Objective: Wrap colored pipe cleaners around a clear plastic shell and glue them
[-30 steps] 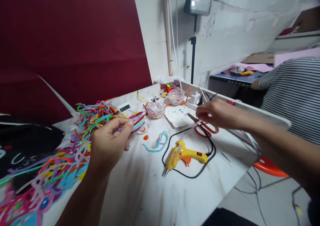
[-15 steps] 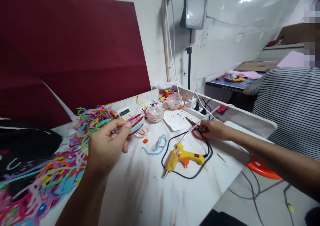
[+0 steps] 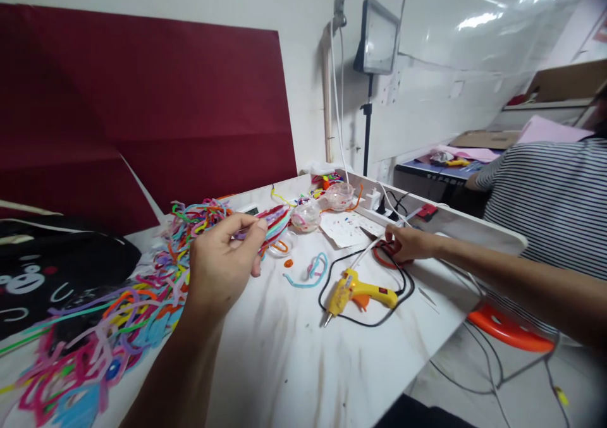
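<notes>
Between the thumb and fingers of my left hand (image 3: 226,257) is a bundle of pipe cleaners (image 3: 278,221) in red, purple, mint and other colours. My right hand (image 3: 411,243) is closed at the red-handled scissors (image 3: 382,258), which lie beside a white paper; their dark blades point toward it. Just in front of that hand rests a yellow hot glue gun (image 3: 341,294) with a glue stick in its back and a looped black cord. A curled light-blue pipe cleaner (image 3: 303,284) and a small orange piece (image 3: 288,263) lie between my hands.
A tangled heap of colourful pipe cleaners (image 3: 142,308) covers the table's left side. Clear round containers (image 3: 306,216) stand behind, near the paper (image 3: 344,233). Plugs and cords line the right ledge (image 3: 455,216). A person in a striped shirt (image 3: 550,207) sits at the right, by an orange stool (image 3: 512,330).
The view has shifted left and up, so the scene sits lower and further right. My left hand still holds the bundle; my right hand stays at the scissors.
</notes>
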Motion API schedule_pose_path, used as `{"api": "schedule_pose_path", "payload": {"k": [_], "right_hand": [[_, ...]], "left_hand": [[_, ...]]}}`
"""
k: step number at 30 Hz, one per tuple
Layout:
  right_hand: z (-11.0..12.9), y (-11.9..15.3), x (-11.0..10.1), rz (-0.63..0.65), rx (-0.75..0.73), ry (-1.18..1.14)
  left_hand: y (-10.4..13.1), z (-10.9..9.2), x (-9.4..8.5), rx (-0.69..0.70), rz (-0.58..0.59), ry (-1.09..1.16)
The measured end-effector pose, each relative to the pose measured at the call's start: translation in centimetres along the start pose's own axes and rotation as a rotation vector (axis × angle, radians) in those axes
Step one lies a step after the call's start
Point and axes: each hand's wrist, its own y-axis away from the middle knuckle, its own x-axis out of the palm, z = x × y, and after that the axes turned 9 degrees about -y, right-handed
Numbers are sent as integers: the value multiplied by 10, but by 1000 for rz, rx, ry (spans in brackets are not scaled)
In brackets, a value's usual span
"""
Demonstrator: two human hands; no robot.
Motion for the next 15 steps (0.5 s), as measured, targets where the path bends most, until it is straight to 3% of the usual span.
{"api": "schedule_pose_path", "payload": {"k": [5, 11, 15], "right_hand": [[2, -1, -6, -107, -122, -20], [8, -4, -59, -77, -221, -52], [10, 9, -93, -162, -247, -131]], "left_hand": [[-1, -2, -3, -6, 12, -6], [-4, 1, 1, -25, 11, -47], [-6, 5, 7, -52, 37, -44]]}}
